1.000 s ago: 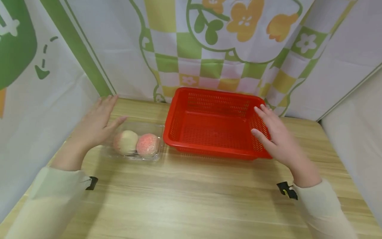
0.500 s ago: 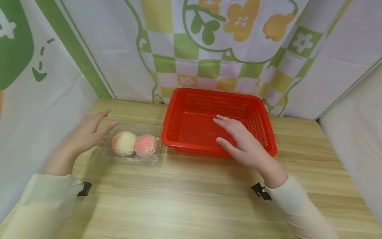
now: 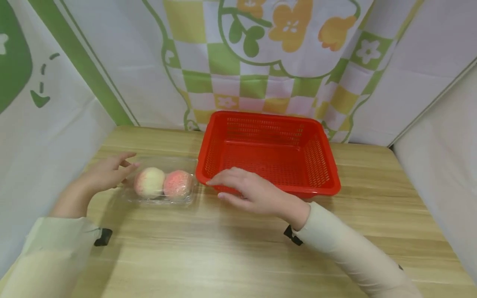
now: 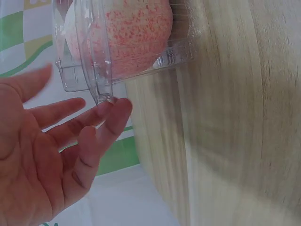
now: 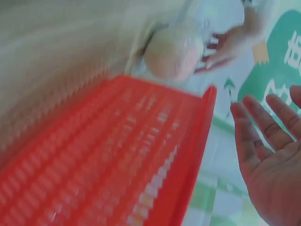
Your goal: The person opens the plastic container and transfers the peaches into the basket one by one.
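A clear plastic box [image 3: 167, 162] lies on the wooden table at the left, holding two peaches, one pale yellow with a red blush [image 3: 150, 183] and one pinker [image 3: 177, 185]. My left hand [image 3: 102, 176] is at the box's left end. In the left wrist view its loosely bent fingertips [image 4: 123, 107] come right up to the box's rim. Relaxed and holding nothing, my right hand [image 3: 253, 190] hovers over the front rim of the red basket [image 3: 270, 116], fingers pointing toward the box. The right wrist view, blurred, has this hand [image 5: 277, 165] beside the basket wall.
The red slotted basket stands just right of the box, near the back edge of the table [image 3: 208, 256]. Behind it hangs a printed curtain [image 3: 238, 82] with checks and flowers. White cloth walls [image 3: 439, 174] enclose both sides.
My right hand has swept left from the basket's right side to its front left corner. My left hand has come lower, down to the box's left end. Box and basket stay put.
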`<state>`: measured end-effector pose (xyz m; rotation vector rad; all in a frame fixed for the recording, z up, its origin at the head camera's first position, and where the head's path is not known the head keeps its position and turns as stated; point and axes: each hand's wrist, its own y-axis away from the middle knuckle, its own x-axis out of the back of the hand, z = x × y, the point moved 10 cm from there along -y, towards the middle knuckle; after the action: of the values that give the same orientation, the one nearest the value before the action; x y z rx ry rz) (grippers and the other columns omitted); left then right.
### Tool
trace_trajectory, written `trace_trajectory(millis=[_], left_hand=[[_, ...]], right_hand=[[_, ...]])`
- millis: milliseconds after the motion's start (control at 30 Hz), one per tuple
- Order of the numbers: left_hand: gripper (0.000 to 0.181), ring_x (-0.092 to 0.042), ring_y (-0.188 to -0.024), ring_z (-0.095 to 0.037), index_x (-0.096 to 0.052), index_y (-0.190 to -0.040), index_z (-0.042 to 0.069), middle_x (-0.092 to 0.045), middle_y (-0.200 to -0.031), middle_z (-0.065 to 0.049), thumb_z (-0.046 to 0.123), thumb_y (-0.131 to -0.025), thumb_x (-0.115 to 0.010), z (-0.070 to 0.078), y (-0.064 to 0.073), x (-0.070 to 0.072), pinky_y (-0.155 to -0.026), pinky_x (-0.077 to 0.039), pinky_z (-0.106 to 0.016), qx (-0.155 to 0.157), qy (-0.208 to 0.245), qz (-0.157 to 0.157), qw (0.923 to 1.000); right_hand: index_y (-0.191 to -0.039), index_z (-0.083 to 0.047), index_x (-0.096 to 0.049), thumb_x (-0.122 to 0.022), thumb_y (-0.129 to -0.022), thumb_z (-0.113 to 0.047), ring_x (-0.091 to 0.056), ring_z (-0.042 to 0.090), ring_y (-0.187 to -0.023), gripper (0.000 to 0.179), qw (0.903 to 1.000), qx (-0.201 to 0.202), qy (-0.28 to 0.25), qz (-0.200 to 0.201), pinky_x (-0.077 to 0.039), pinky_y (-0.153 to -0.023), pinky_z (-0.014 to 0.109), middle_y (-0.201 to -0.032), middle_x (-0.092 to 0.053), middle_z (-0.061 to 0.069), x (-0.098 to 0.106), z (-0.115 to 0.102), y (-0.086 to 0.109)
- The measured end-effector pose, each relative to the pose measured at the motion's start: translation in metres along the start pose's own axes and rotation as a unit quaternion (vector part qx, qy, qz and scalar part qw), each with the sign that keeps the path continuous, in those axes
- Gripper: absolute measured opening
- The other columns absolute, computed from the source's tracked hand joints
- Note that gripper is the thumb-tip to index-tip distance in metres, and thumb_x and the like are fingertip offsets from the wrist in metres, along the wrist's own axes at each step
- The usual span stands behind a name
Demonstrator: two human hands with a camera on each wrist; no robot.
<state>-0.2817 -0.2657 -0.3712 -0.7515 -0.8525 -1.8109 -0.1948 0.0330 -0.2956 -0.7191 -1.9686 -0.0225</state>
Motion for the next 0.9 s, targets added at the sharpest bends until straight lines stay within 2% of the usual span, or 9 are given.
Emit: trace_trajectory(millis=[100,200,367,467,567,600,800,833,900], left_hand=[[0.062,-0.075,-0.095,-0.039,-0.017,-0.157,-0.019,-0.055,-0.129,-0.042,0.022,-0.116,-0.038,-0.004,-0.001,-0.006,-0.077,-0.061,-0.051,0.005,0.032,-0.020,0.9993],[0.063,-0.074,-0.099,-0.038,-0.015,-0.157,-0.019,-0.058,-0.127,-0.040,0.022,-0.116,-0.037,-0.008,-0.002,-0.012,-0.083,-0.060,-0.056,0.012,0.060,-0.037,0.9974],[0.065,-0.072,-0.104,-0.038,-0.017,-0.156,-0.021,-0.058,-0.131,-0.039,0.027,-0.116,-0.034,-0.015,0.000,-0.013,-0.090,-0.058,-0.058,0.029,0.073,-0.053,0.9955],[0.063,-0.070,-0.103,-0.033,-0.021,-0.155,-0.021,-0.060,-0.129,-0.035,0.028,-0.117,-0.030,-0.021,0.000,-0.011,-0.087,-0.059,-0.048,0.044,0.083,-0.054,0.9941],[0.058,-0.066,-0.099,-0.026,-0.026,-0.154,-0.020,-0.060,-0.126,-0.028,0.025,-0.117,-0.029,-0.026,0.000,-0.009,-0.082,-0.056,-0.037,0.055,0.098,-0.056,0.9921],[0.056,-0.065,-0.098,-0.024,-0.026,-0.154,-0.020,-0.060,-0.127,-0.027,0.023,-0.117,-0.029,-0.028,0.001,-0.009,-0.081,-0.054,-0.035,0.059,0.103,-0.058,0.9912],[0.052,-0.066,-0.105,-0.026,-0.026,-0.154,-0.019,-0.057,-0.133,-0.033,0.014,-0.114,-0.033,-0.031,0.005,-0.010,-0.086,-0.055,-0.037,0.061,0.107,-0.069,0.9900],[0.052,-0.066,-0.105,-0.027,-0.026,-0.154,-0.019,-0.058,-0.133,-0.033,0.013,-0.114,-0.033,-0.032,0.005,-0.009,-0.086,-0.055,-0.038,0.059,0.105,-0.070,0.9903],[0.052,-0.066,-0.106,-0.028,-0.026,-0.154,-0.019,-0.061,-0.130,-0.031,0.013,-0.114,-0.035,-0.033,0.006,-0.009,-0.086,-0.055,-0.039,0.057,0.100,-0.070,0.9909]], right_hand=[[-0.140,-0.006,-0.065,-0.061,-0.108,-0.018,-0.064,0.017,-0.120,0.034,0.9985,-0.004,-0.042,-0.035,-0.051,-0.107,0.032,-0.137,-0.069,0.005,-0.019,-0.003,-0.005],[-0.145,-0.004,-0.061,-0.059,-0.109,-0.018,-0.067,0.015,-0.115,0.039,0.9922,-0.036,-0.098,-0.068,-0.054,-0.100,0.026,-0.140,-0.068,0.007,-0.040,0.002,-0.006],[-0.153,0.003,-0.049,-0.056,-0.110,-0.020,-0.068,0.022,-0.125,0.050,0.9705,-0.127,-0.172,-0.112,-0.054,-0.101,0.022,-0.147,-0.063,0.018,-0.073,0.018,-0.008],[-0.158,0.004,-0.039,-0.054,-0.111,-0.024,-0.064,0.028,-0.133,0.057,0.9547,-0.183,-0.204,-0.117,-0.051,-0.110,0.030,-0.151,-0.058,0.021,-0.088,0.028,-0.009],[-0.163,0.002,-0.030,-0.052,-0.111,-0.027,-0.056,0.032,-0.142,0.063,0.9318,-0.236,-0.254,-0.107,-0.046,-0.116,0.039,-0.157,-0.052,0.021,-0.099,0.037,-0.010],[-0.164,0.000,-0.028,-0.052,-0.111,-0.028,-0.054,0.033,-0.143,0.065,0.9199,-0.255,-0.281,-0.100,-0.047,-0.115,0.042,-0.159,-0.049,0.021,-0.103,0.040,-0.011],[-0.165,-0.001,-0.024,-0.054,-0.110,-0.023,-0.057,0.042,-0.139,0.067,0.8314,-0.339,-0.440,-0.022,-0.048,-0.113,0.053,-0.160,-0.045,0.027,-0.120,0.050,-0.015],[-0.165,0.002,-0.024,-0.053,-0.110,-0.022,-0.057,0.044,-0.138,0.065,0.8227,-0.344,-0.453,-0.010,-0.047,-0.113,0.054,-0.157,-0.047,0.030,-0.121,0.051,-0.016],[-0.163,0.005,-0.026,-0.051,-0.111,-0.019,-0.057,0.047,-0.136,0.062,0.8144,-0.347,-0.465,0.010,-0.046,-0.114,0.053,-0.153,-0.050,0.033,-0.123,0.052,-0.019]])
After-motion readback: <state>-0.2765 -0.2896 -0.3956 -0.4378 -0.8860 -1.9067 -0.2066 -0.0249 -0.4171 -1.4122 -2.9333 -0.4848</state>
